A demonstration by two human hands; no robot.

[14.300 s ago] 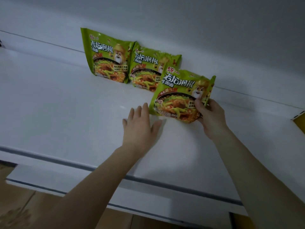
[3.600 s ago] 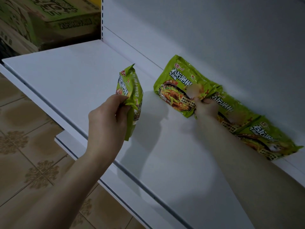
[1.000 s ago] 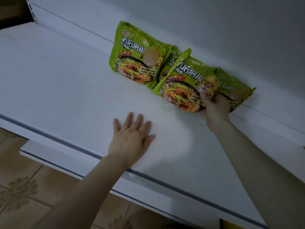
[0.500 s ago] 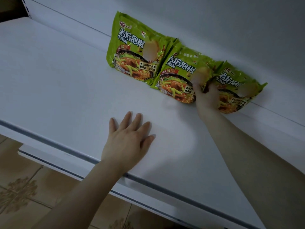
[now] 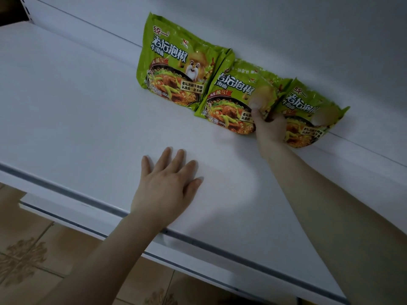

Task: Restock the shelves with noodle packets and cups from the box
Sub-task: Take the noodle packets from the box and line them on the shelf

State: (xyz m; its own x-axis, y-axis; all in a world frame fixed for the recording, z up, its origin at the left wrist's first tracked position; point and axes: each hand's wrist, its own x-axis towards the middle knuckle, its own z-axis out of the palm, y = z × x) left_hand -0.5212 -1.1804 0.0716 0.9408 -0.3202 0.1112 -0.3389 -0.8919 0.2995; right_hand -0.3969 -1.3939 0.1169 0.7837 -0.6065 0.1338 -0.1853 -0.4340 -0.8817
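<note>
The middle packet (image 5: 229, 100) now leans against the back panel (image 5: 286, 29), in line with the left packet (image 5: 176, 69) and the right packet (image 5: 308, 106). One second ago it stood forward of the row, clear of the panel. It has since been pushed back, and its left edge overlaps the lower right corner of the left packet. The top of a fourth packet (image 5: 259, 71) shows behind it.

The right hand (image 5: 271, 130) still pinches the right edge of the middle packet, thumb on the printed face and fingers curled behind. The hand is slightly blurred. The left hand (image 5: 167, 186) has stayed in place on the shelf (image 5: 77, 106), palm down, fingers spread and straight, holding nothing.

Judgement: this placement is nearly complete. Only the release remains, followed by a return to the box, which is out of view.

Edges and clearances:
- Rear: all packets rest on the shelf and lean on the back panel, so they cannot go further back.
- Left: a broad bare stretch of shelf runs from the left packet to the shelf end.
- Right: a bare stretch continues past the right packet.
- Front: open shelf lies between the row and the front lip (image 5: 66, 194), with room for a second row.
- Below: a lower shelf (image 5: 55, 213) projects forward, with floor tiles (image 5: 33, 260) beyond it.

Caution: the packets are soft and stand tilted. Judged from the overlap, a quick withdrawal could drag the middle packet forward.
</note>
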